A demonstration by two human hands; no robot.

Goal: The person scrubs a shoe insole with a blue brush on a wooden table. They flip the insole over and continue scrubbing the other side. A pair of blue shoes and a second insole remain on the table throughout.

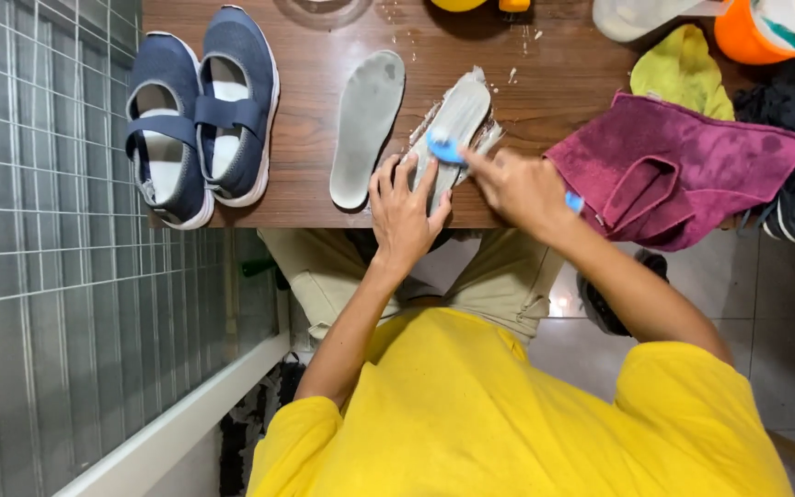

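Left hand (405, 213): fingers spread flat, pressing down the near end of a grey insole (455, 124) at the table's (305, 92) near edge, about midway along it

Right hand (515, 189): closed around a blue brush (443, 147), forefinger stretched along it; the brush head sits on the insole's middle, and the handle's tip shows blue behind the wrist

Insole under work: long axis runs from the near edge away and slightly right, toe end far from the person; white suds along both its sides. It lies straight ahead of the left hand and just left of the right hand, which reaches the middle more readily

Second insole (367, 127): grey, dry-looking, just left of the first, roughly parallel, untouched

Pair of navy strap shoes (202, 115): side by side at the table's left edge

Maroon towel (674, 170): crumpled over the right edge, yellow cloth (683, 69) behind it

Orange tub (766, 32): far right corner, partly out of view
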